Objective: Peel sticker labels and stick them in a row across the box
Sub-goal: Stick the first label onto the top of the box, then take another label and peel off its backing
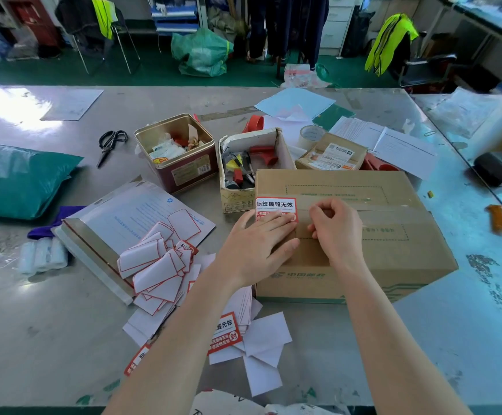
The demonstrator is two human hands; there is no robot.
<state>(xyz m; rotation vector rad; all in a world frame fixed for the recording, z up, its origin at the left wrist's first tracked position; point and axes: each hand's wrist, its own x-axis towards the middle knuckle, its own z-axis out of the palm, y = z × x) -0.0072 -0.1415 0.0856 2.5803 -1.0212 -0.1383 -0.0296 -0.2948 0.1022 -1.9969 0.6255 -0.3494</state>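
A brown cardboard box [393, 223] lies on the metal table in front of me. One red and white sticker label [275, 205] sits on its top at the left edge. My left hand [258, 244] lies flat with straight fingers pressing the label's lower half onto the box. Beside it, my right hand [335, 229] rests on the box top with its fingers curled under; nothing shows in it. A pile of peeled white backing papers [157, 265] and unpeeled labels [224, 332] lies left of and below the box.
Behind the box stand an open carton of tools [282, 145], a gold tin [177, 151] and a small parcel [332, 155] with a tape roll. Scissors [110, 145], a teal bag [19, 181] and a white mailer [130, 217] lie to the left.
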